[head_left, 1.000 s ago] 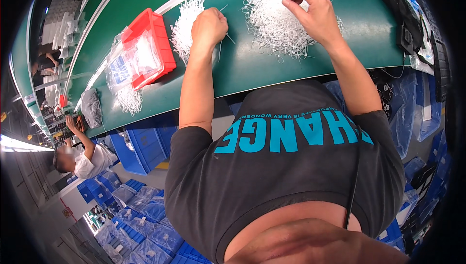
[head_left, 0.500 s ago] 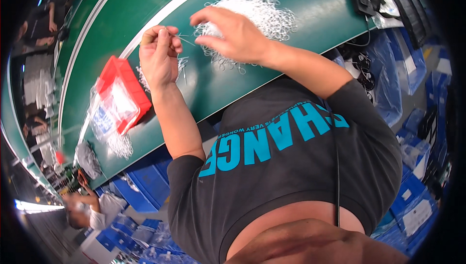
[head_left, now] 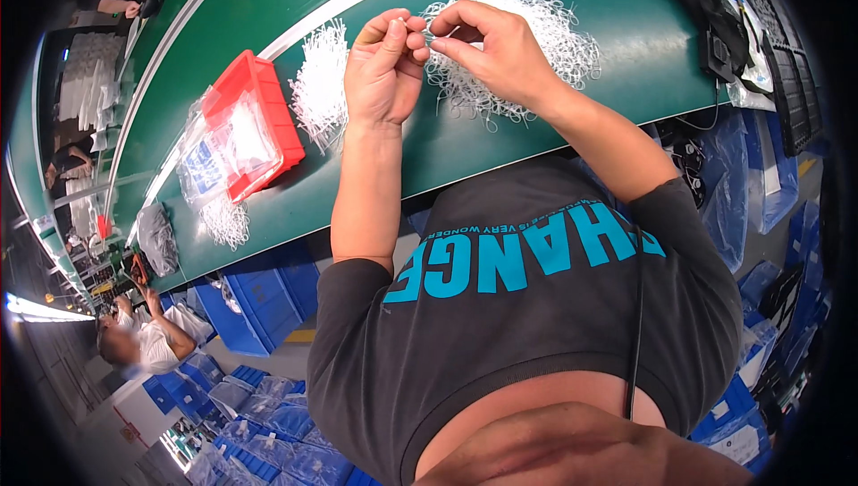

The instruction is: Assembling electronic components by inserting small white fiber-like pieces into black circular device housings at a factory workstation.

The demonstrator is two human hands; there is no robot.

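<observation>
Both left hand (head_left: 382, 84) and right hand (head_left: 508, 52) curl, fingertips nearly meeting beside white loops (head_left: 561, 37), anything gripped indiscernible; steady, light pinching advisable.

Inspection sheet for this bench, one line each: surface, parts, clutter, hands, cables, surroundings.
Surface: green tabletop, glossy.
Parts: heap of white looped pieces, partly behind the right hand; bundle of white strands left of the left hand; smaller white pile beside the red bin.
Clutter: clear plastic bag in and over the bin; grey bundle.
Hands: fingertips close together; anything between them too small to tell.
Cables: thin cable near black box; dark cord down the shirt.
Surroundings: blue bins; person in white.
</observation>
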